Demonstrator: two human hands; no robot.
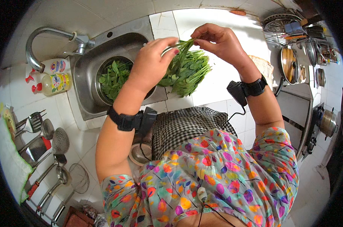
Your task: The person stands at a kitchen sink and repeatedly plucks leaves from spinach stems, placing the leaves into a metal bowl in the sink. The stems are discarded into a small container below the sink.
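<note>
Above the counter, my right hand (pixel 221 42) pinches the end of a few green leafy vegetable stems (pixel 185 44) between thumb and fingers. My left hand (pixel 153 61) holds the same stems from the other side, near the sink edge. A thin grey edge shows beside its thumb; I cannot tell what it is. Below both hands, a pile of leafy greens (pixel 188 73) lies on the white counter, cut stem ends pointing right. More loose leaves (pixel 114 76) sit in a round metal bowl (pixel 100 85) inside the sink, partly hidden by my left forearm.
The steel sink (pixel 82 85) has a curved faucet (pixel 35 42) at its left. Soap bottles (pixel 56 83) stand beside it. Ladles and a skimmer (pixel 60 140) hang at lower left. On the right are a lidded pan (pixel 289 63), a dish rack (pixel 283 25) and a pot (pixel 328 123).
</note>
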